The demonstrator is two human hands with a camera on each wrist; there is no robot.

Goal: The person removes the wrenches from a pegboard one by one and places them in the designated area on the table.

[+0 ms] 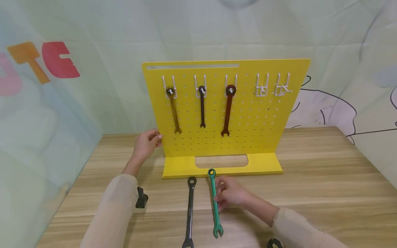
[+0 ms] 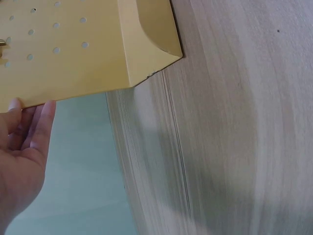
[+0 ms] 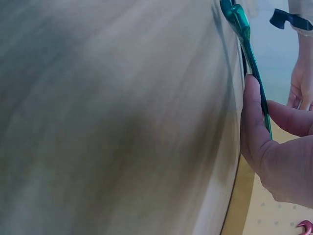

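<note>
My right hand [image 1: 231, 191] pinches a green combination wrench [image 1: 215, 203] by its shaft, ring end toward the board and open end toward me. In the right wrist view, the same wrench [image 3: 252, 61] runs between thumb and fingers, close over the table. My left hand [image 1: 145, 144] grips the left edge of a yellow pegboard [image 1: 248, 137], as the left wrist view also shows at the board's edge [image 2: 73, 83]. To the left of the green wrench, a black combination wrench [image 1: 190, 210] lies on the table.
Three wrenches hang on the board's white hooks: a bronze one [image 1: 174, 112], a dark one [image 1: 202, 108] and a reddish-brown one [image 1: 227, 112]. Two bare hooks, one white hook [image 1: 262, 90] and another [image 1: 281, 90], are at the right. The board's base stands on the wooden table [image 1: 325, 179].
</note>
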